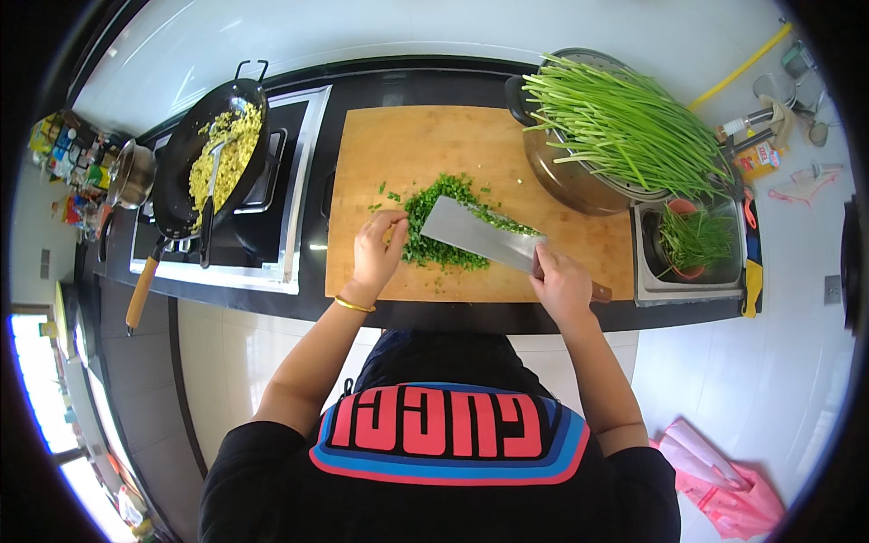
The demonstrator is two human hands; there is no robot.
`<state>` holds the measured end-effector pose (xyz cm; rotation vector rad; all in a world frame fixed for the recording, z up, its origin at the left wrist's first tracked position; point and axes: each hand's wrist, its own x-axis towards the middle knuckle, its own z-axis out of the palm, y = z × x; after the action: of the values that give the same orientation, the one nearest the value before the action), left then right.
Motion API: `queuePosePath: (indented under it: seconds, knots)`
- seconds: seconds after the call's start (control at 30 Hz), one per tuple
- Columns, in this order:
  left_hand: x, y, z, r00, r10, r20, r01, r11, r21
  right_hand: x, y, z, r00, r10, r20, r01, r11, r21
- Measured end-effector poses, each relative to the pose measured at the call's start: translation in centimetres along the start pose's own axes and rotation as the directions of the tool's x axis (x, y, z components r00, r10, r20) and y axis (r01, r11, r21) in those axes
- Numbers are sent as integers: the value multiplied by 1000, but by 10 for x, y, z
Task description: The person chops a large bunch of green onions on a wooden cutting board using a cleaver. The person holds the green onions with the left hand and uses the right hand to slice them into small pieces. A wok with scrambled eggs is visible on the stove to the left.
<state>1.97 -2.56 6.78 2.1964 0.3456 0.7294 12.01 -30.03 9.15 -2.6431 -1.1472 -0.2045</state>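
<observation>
My right hand (563, 282) is wrapped round a cleaver (480, 237); the end of its wooden handle shows beyond my palm. The broad blade lies slanted over a pile of finely chopped green chives (444, 255), with green bits along its upper edge. At the left side of the pile is my left hand (378, 242), fingers curved and a gap showing between thumb and forefinger, with nothing visible in it. Beneath all this is a large wooden cutting board (398, 136), where a few stray green bits are scattered.
A large lidded pot (557, 176) stands at the back right, bearing a heap of long green chives (634, 127). Beside it, a sink (692, 288) holds a reddish bowl with more greens (695, 237). On the left stove, a wok (172, 185) contains scrambled egg (226, 163) and a spatula (210, 195).
</observation>
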Motion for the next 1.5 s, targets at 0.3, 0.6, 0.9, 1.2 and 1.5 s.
queuePosePath:
  seconds: [0.3,0.6,0.9,1.2,1.5]
  knots:
    - [19,15,-16,974,208,90,-204,978,-42,4,-28,5,992,23,-123,-24,1000,-11]
    - [24,6,-18,971,207,119,-205,978,-32,-3,-29,3,979,-17,-201,-11,991,-136]
    - [24,26,6,901,395,179,-379,918,-119,-6,-38,6,981,132,-139,-129,991,27]
    - [13,-45,-3,959,208,194,-219,975,33,-7,-7,0,857,480,188,-512,750,420]
    - [2,-65,14,956,84,280,-180,924,338,-38,0,20,612,619,492,-704,143,696]
